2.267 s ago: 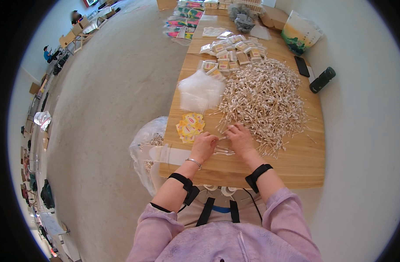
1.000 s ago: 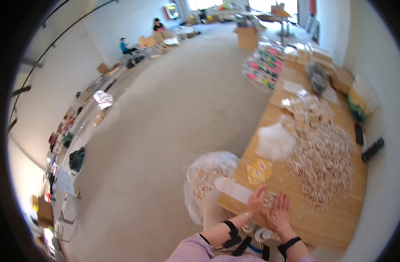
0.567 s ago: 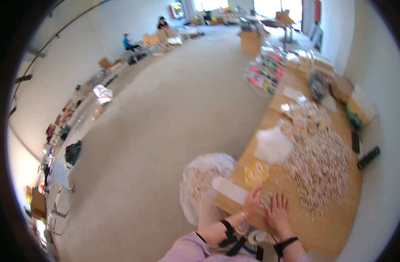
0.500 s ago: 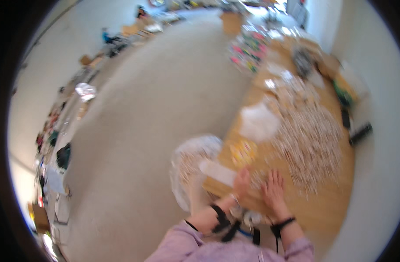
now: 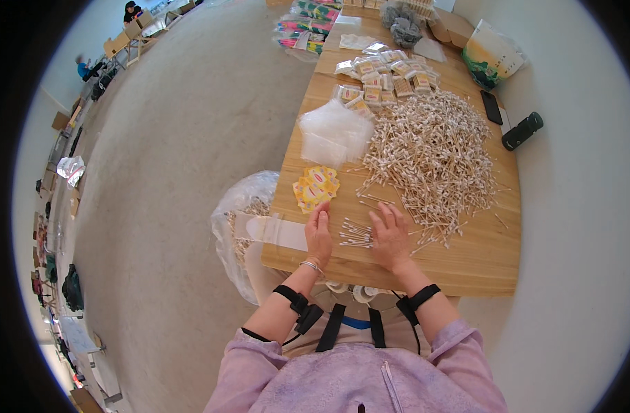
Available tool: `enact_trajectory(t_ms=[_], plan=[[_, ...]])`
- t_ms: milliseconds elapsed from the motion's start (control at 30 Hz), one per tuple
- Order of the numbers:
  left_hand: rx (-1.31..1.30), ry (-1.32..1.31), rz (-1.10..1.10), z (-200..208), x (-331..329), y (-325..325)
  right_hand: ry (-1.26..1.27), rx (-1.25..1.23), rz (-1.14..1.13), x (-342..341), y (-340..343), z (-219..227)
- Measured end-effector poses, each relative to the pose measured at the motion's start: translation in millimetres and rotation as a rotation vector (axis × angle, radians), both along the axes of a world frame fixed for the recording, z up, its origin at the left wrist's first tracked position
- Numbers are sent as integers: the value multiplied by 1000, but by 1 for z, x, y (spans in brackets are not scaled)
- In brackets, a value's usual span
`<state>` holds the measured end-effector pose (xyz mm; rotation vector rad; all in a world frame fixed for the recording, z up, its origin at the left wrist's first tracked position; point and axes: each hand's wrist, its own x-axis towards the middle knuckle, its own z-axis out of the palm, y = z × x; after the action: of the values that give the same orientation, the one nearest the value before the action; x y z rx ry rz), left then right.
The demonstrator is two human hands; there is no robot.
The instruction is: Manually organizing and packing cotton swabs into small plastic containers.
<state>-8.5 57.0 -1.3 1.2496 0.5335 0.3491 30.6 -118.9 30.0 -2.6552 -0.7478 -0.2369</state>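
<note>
cotton swabs (image 5: 356, 234): one small bunch | left hand (image 5: 319, 234), right hand (image 5: 390, 237): grip open, flat beside

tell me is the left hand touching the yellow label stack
Apart. The head view shows the left hand flat on the table, with bare wood between its fingertips and the yellow label stack.

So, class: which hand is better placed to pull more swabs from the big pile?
Right. The right hand lies beside the big pile; the left hand is farther off, across the small bunch of swabs.
</note>
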Motion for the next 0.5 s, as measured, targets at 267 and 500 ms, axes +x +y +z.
enact_trajectory(t_ms=[267,500], plan=[[-39,-29,-67,5,-4,-6,180,150,7,-11,14,-17],[125,-42,-199,-2,-9,-15,297,914,-158,-15,35,-32]])
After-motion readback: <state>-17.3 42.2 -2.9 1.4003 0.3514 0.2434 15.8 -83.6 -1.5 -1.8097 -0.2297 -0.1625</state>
